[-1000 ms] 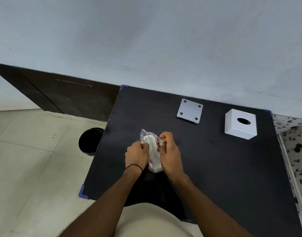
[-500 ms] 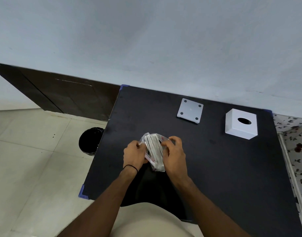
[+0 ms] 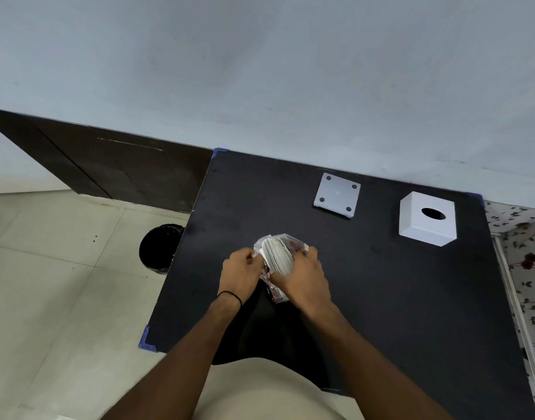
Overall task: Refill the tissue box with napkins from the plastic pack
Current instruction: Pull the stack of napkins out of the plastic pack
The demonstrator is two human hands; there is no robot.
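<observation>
Napkins half out of the pack, box far off to the right.

Left hand (image 3: 240, 272) pinches the plastic pack (image 3: 273, 291); right hand (image 3: 305, 280) clasps the napkins (image 3: 277, 255), edges upward. The tissue box (image 3: 427, 219) sits beyond the pack on the bench (image 3: 396, 298), right hand nearer.

**Table layout**

I see the plastic pack (image 3: 273, 269) near the table's (image 3: 381, 298) front-left, between my left hand (image 3: 240, 272) and right hand (image 3: 305, 278). The napkins (image 3: 277, 256) sit in it. The tissue box (image 3: 427, 218) stands far right; the plate (image 3: 336, 195) lies to its left. A bin (image 3: 158, 248) stands on the floor, left of the table.
</observation>
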